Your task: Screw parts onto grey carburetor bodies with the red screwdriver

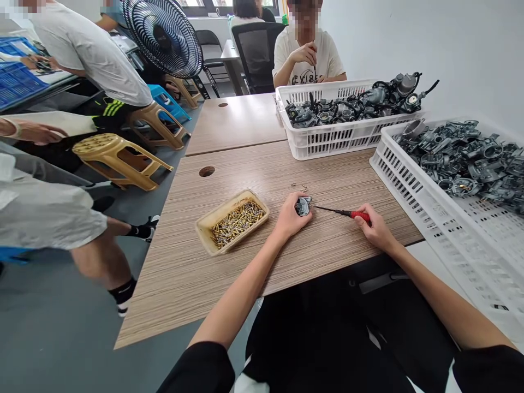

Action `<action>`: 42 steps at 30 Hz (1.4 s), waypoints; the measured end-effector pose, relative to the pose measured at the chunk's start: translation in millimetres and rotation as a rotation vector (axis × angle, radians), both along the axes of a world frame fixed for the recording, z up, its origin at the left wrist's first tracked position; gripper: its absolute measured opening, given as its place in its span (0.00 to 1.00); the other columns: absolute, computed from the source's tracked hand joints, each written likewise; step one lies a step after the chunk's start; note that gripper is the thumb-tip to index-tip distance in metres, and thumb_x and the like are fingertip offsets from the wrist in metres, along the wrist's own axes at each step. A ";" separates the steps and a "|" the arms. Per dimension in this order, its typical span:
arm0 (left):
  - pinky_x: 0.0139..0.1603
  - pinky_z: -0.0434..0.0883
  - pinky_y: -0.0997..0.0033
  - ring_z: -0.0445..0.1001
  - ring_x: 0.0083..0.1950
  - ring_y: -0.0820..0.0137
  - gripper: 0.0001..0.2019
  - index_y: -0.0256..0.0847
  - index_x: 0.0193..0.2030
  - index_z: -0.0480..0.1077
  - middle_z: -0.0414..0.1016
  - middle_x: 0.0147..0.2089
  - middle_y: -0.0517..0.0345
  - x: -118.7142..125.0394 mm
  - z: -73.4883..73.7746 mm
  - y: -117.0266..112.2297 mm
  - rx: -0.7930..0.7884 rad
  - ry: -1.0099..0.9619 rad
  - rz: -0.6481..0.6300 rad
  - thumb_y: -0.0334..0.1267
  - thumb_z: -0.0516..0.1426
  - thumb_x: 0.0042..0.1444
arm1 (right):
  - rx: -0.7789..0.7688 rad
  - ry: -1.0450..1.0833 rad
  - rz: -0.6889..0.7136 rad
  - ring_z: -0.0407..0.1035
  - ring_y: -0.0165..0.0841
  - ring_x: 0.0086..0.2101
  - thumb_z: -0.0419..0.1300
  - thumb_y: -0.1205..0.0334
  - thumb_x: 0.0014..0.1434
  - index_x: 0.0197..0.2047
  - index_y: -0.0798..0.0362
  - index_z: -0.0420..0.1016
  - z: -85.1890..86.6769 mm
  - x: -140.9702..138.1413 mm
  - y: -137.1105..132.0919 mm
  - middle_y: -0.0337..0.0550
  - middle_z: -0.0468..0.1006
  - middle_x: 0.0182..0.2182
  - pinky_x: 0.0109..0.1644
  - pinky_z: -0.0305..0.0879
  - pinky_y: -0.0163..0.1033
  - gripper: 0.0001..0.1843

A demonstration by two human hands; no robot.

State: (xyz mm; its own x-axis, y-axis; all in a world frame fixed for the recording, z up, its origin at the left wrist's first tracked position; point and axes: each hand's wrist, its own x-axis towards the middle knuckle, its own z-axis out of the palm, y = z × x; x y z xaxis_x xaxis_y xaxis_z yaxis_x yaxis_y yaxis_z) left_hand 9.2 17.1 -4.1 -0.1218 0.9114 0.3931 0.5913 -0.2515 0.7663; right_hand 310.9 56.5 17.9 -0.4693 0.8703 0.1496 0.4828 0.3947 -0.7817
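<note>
My left hand is closed around a small grey metal carburetor body, held low over the wooden table. In my right hand is a screwdriver with a red and black handle, gripped by its end. Its thin dark shaft points left, and the tip is close to the carburetor's right side; whether it touches I cannot tell. A few small brass screws lie on the table just beyond my left hand. Left of that hand stands a yellowish plastic tub full of small brass pieces.
A white crate of carburetors with hoses stands at the back, and another white crate of grey metal bodies at the right. Across the table sits a person. Left of the table are stools, a fan and other people.
</note>
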 end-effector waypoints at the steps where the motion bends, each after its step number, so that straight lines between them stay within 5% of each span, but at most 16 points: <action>1: 0.60 0.75 0.59 0.78 0.55 0.61 0.17 0.45 0.51 0.71 0.79 0.50 0.54 0.0 0.1 -0.1 0.000 0.000 0.001 0.32 0.64 0.54 | 0.008 -0.001 0.003 0.59 0.35 0.24 0.56 0.46 0.72 0.40 0.47 0.66 0.6 -0.5 -0.1 0.33 0.63 0.23 0.31 0.56 0.41 0.15; 7: 0.60 0.75 0.59 0.78 0.55 0.61 0.17 0.46 0.51 0.71 0.79 0.50 0.55 0.7 2.1 -0.9 -0.004 -0.002 0.005 0.32 0.64 0.54 | -0.008 -0.001 0.005 0.60 0.35 0.24 0.59 0.47 0.69 0.47 0.47 0.66 3.0 -1.3 -1.9 0.34 0.69 0.25 0.32 0.58 0.41 0.14; 13: 0.61 0.75 0.59 0.78 0.56 0.61 0.17 0.46 0.50 0.71 0.79 0.51 0.55 2.4 5.4 -1.9 -0.023 -0.005 0.011 0.32 0.64 0.54 | 0.006 -0.012 0.000 0.59 0.34 0.24 0.55 0.43 0.72 0.38 0.47 0.66 2.0 -1.5 -0.8 0.34 0.64 0.23 0.31 0.56 0.41 0.17; 18: 0.62 0.74 0.58 0.78 0.57 0.61 0.17 0.45 0.51 0.71 0.79 0.52 0.54 2.0 5.3 -2.2 -0.033 -0.010 0.011 0.33 0.64 0.55 | -0.042 0.023 -0.008 0.60 0.34 0.23 0.61 0.46 0.67 0.47 0.47 0.64 1.3 -0.9 -1.9 0.33 0.68 0.27 0.30 0.57 0.40 0.16; 23: 0.61 0.75 0.57 0.78 0.57 0.59 0.17 0.45 0.51 0.71 0.79 0.51 0.54 0.7 3.2 -1.5 -0.031 -0.006 0.003 0.32 0.64 0.54 | -0.001 -0.011 0.003 0.59 0.35 0.25 0.53 0.44 0.73 0.38 0.47 0.65 1.9 -1.0 -1.6 0.34 0.63 0.24 0.32 0.57 0.41 0.17; 28: 0.61 0.75 0.57 0.78 0.56 0.60 0.18 0.46 0.51 0.71 0.79 0.51 0.54 0.5 2.4 -1.7 -0.036 -0.004 0.005 0.32 0.64 0.54 | -0.002 0.001 0.002 0.61 0.35 0.24 0.59 0.45 0.70 0.48 0.47 0.65 4.4 -2.0 -2.6 0.34 0.69 0.27 0.32 0.59 0.41 0.15; 32: 0.60 0.75 0.58 0.78 0.56 0.60 0.18 0.46 0.52 0.71 0.79 0.51 0.54 0.8 2.8 -2.5 -0.024 0.001 0.002 0.32 0.63 0.54 | 0.018 -0.010 0.000 0.59 0.35 0.24 0.52 0.44 0.74 0.38 0.47 0.65 4.1 -2.4 -2.8 0.33 0.62 0.23 0.32 0.57 0.41 0.17; 37: 0.60 0.76 0.58 0.78 0.55 0.61 0.17 0.46 0.51 0.71 0.79 0.51 0.54 1.9 3.2 -2.1 -0.014 -0.001 0.006 0.32 0.64 0.54 | -0.007 -0.006 0.007 0.60 0.34 0.23 0.59 0.45 0.69 0.47 0.47 0.66 4.2 -2.1 -3.1 0.34 0.68 0.26 0.30 0.58 0.40 0.14; 42: 0.61 0.75 0.58 0.78 0.56 0.61 0.17 0.45 0.51 0.71 0.79 0.51 0.54 1.3 1.3 -1.4 -0.009 0.000 0.002 0.33 0.64 0.55 | 0.007 -0.029 0.011 0.59 0.34 0.24 0.52 0.44 0.73 0.36 0.47 0.65 6.4 -3.0 -3.8 0.33 0.62 0.23 0.31 0.56 0.41 0.18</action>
State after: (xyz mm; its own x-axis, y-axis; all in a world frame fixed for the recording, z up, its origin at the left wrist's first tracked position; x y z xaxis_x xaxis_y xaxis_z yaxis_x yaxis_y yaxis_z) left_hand 10.5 15.7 -2.7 -0.1241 0.9145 0.3850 0.5918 -0.2433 0.7685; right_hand 307.9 52.7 24.3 -0.4831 0.8640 0.1418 0.5006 0.4054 -0.7649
